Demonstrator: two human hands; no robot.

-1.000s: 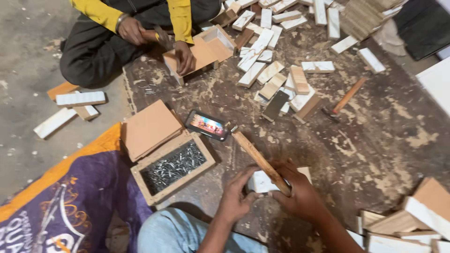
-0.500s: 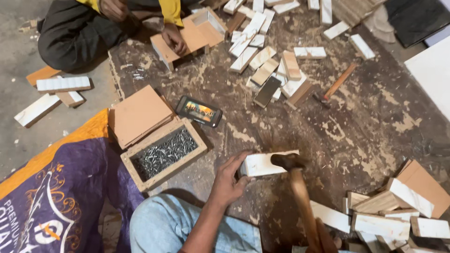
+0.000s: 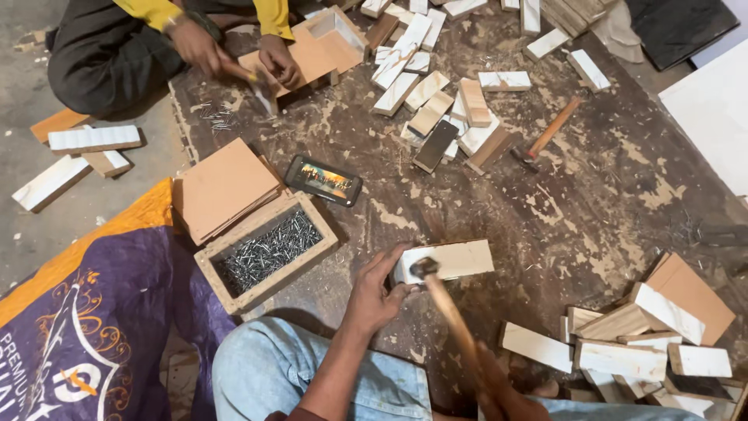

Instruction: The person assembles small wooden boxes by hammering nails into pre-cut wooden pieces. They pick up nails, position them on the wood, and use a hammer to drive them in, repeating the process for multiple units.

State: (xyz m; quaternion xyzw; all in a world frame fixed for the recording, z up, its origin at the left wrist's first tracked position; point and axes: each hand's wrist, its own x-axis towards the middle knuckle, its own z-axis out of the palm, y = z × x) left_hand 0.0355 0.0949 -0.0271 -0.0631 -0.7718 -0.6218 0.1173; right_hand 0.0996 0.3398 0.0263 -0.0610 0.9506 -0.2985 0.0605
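Observation:
My left hand (image 3: pixel 378 290) presses on the left end of a pale wooden block (image 3: pixel 456 260) lying flat on the worn work board (image 3: pixel 608 195). The hammer (image 3: pixel 446 308) has its dark head down on that same end, right beside my fingers. Its wooden handle slants toward the lower right into my right hand (image 3: pixel 502 390), which grips it near the bottom edge and is partly cut off. My blue-jeaned knee (image 3: pixel 304 366) lies below my left arm.
An open wooden box of nails (image 3: pixel 266 253) and stacked brown boards (image 3: pixel 226 187) sit left of me, a phone (image 3: pixel 323 179) beyond. Cut wood blocks are heaped at far centre (image 3: pixel 436 101) and lower right (image 3: pixel 647 343). A spare hammer (image 3: pixel 545 136) lies there. Another person (image 3: pixel 156 39) hammers opposite.
The hammer has swung down from a raised slant onto the block's left end. My left hand stays on the block. The view shifted slightly.

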